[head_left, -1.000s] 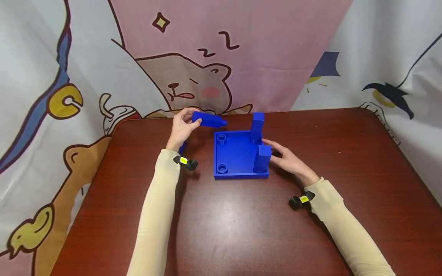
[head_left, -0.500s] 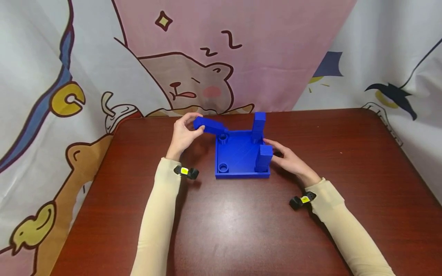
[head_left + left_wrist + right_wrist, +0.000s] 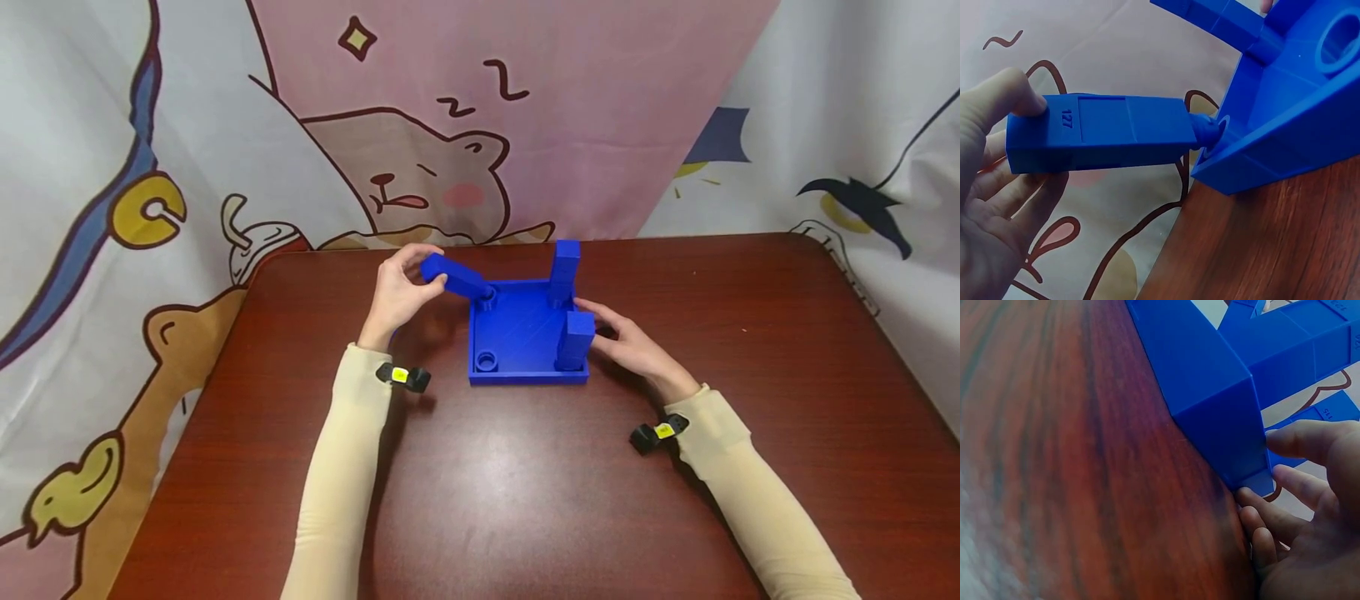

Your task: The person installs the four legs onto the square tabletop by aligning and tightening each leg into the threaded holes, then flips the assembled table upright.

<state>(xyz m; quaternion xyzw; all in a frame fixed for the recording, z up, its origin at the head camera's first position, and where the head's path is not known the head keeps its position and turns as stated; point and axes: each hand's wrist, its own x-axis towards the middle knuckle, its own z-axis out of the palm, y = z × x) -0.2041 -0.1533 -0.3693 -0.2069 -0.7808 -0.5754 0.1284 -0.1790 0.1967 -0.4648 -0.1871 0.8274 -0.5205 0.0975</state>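
My left hand [image 3: 403,293] pinches a blue square leg [image 3: 457,277] near its outer end, thumb on one face and fingers beneath. In the left wrist view the leg [image 3: 1104,132] lies tilted, and its narrow peg [image 3: 1205,130] meets a ring socket at the corner of the blue tray [image 3: 521,333]. Whether the peg sits inside the ring, I cannot tell. My right hand [image 3: 630,346] touches the tray's right side; in the right wrist view its fingers [image 3: 1282,515] lie against the outer wall.
Two blue legs, the back right one [image 3: 566,271] and the front right one [image 3: 575,340], stand upright in the tray. A ring socket [image 3: 487,362] shows at the front left corner. Everything is on a brown wooden table [image 3: 510,500], with a printed curtain [image 3: 600,100] behind.
My left hand has lowered the leg slightly to the right, tipping its peg end down to the tray's back left socket. The right hand has stayed at the tray's side.
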